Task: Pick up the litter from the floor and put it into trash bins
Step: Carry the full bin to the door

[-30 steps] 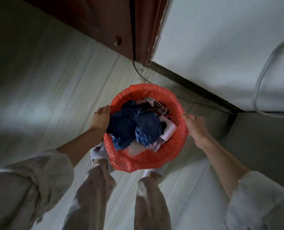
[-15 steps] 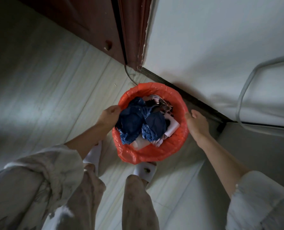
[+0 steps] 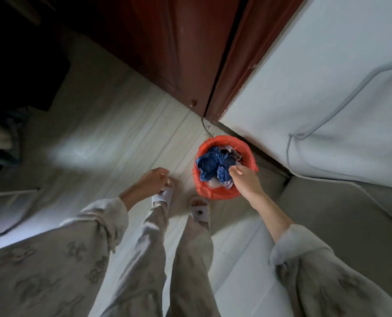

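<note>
Head camera, looking down: a person in pale patterned pyjamas stands on a light floor (image 3: pixel 112 143) beside a small bin (image 3: pixel 215 193) lined with a red bag, set in the corner where a dark wooden door (image 3: pixel 172 53) meets a white wall (image 3: pixel 316 65). The bin is piled with litter, a crumpled blue plastic bag (image 3: pixel 209 164) uppermost over scraps of white paper. The right hand (image 3: pixel 246 179) reaches over the bin's near rim, its fingertips at the blue bag; whether they pinch it or merely touch it cannot be told. The left hand (image 3: pixel 152 179) hangs clear of the bin, above the left foot, fingers loosely curled and holding nothing. Both feet wear white slippers (image 3: pixel 199 210), just short of the bin. A grey cable (image 3: pixel 323 115) loops across the wall.
</note>
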Action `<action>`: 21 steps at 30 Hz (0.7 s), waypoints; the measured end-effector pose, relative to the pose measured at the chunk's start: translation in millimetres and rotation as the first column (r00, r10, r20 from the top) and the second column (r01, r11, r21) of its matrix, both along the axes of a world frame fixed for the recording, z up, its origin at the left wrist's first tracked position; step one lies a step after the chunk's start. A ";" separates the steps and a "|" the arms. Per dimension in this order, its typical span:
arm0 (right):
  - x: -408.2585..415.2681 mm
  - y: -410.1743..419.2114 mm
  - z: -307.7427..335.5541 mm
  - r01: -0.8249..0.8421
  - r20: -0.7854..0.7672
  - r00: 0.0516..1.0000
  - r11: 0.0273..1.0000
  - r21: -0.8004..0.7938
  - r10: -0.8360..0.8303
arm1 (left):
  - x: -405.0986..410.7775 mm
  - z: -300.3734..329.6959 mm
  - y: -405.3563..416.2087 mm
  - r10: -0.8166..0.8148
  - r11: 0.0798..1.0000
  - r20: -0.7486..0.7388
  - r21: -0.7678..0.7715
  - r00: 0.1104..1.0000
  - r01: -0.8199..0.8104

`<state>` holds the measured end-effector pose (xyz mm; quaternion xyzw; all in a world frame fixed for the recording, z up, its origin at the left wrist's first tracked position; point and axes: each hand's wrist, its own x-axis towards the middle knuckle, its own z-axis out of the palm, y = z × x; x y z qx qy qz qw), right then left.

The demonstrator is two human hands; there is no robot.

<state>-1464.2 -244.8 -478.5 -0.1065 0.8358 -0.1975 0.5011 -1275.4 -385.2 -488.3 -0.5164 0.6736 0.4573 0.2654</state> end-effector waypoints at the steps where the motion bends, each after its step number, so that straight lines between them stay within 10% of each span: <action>1: 8.8 -2.9 18.0 0.015 0.004 1.000 1.000 -0.011 -0.015 | 13.4 20.8 -6.9 0.050 0.999 -0.022 -0.007 0.999 -0.050; 10: 134.2 -61.1 137.7 -0.270 0.045 0.955 0.920 -0.285 0.294 | 139.9 169.8 13.2 0.409 0.819 -0.310 -0.290 0.858 -0.495; 21: 368.7 -76.4 277.4 -0.738 -0.140 0.563 0.420 -0.529 0.814 | 350.1 278.6 152.4 0.701 0.138 -0.673 -0.198 0.237 -0.970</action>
